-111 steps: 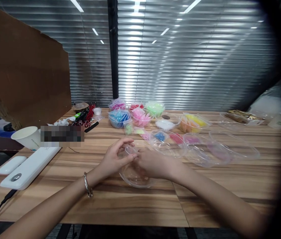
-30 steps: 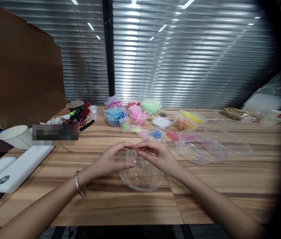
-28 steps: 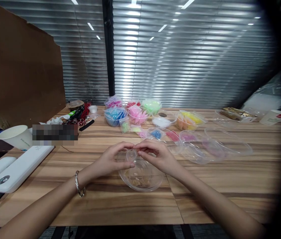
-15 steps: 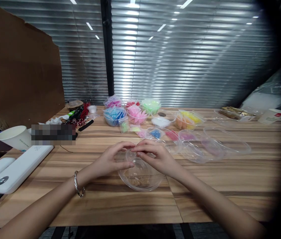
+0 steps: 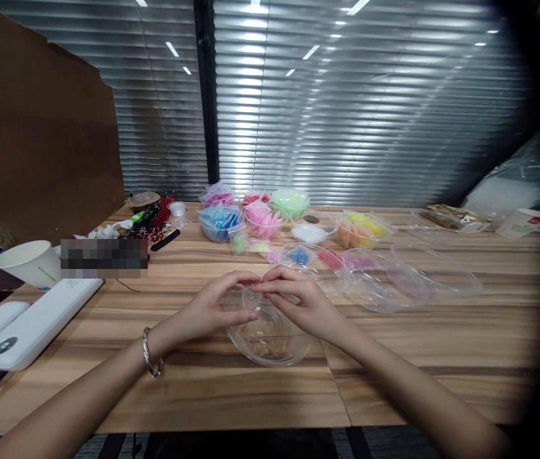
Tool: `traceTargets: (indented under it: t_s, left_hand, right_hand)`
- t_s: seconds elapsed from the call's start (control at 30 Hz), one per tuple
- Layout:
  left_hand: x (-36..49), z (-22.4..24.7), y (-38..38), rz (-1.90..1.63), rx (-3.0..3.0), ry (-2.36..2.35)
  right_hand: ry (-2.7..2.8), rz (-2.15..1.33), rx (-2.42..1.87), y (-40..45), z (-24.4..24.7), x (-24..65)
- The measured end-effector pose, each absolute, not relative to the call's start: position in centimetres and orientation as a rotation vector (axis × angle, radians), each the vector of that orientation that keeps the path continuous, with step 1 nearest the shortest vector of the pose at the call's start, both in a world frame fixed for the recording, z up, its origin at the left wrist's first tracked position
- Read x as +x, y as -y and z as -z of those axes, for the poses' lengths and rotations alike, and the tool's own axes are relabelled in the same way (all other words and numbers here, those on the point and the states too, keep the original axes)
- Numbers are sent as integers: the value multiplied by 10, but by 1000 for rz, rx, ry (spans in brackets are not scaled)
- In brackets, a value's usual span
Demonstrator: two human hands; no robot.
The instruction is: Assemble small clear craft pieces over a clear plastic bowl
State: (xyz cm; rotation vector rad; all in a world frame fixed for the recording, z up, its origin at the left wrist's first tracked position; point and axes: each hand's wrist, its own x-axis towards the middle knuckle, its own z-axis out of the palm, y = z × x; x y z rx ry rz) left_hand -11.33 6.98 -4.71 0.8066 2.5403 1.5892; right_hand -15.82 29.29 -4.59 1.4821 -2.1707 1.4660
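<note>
A round clear plastic bowl [image 5: 282, 360] stands on the table in front of me, with small brownish-gold bits [image 5: 270, 347] showing at its bottom. Over its far part, a small clear plastic piece, perhaps a little bag [image 5: 249, 298], is between my two hands. My left hand [image 5: 219, 303] curls around it from the left, thumb low and fingers arched above. From the other side my right hand [image 5: 301, 299] pinches its upper edge, fingertips close to those of the left. The exact shape of the clear piece is hard to make out.
Behind are bowls of coloured pieces: blue [image 5: 220, 223], pink [image 5: 264, 220], green [image 5: 291, 203] and yellow-orange [image 5: 358, 229]. Clear plastic dishes [image 5: 370, 287] lie to the right. A white power strip [image 5: 40, 325], a paper cup [image 5: 28, 264] and a cardboard sheet [image 5: 40, 127] are at left.
The right-hand fingers have shifted very slightly at the clear piece. Otherwise both hands, the bowl and everything around stay where they were.
</note>
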Motion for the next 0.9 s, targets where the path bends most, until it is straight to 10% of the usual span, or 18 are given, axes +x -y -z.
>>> traceTargets:
  t_s: [0.9]
  left_hand:
    - [-113,42,-72,-1555,836,-2568]
  right_hand:
    - [2153,-1434,1501,-294,48,-160]
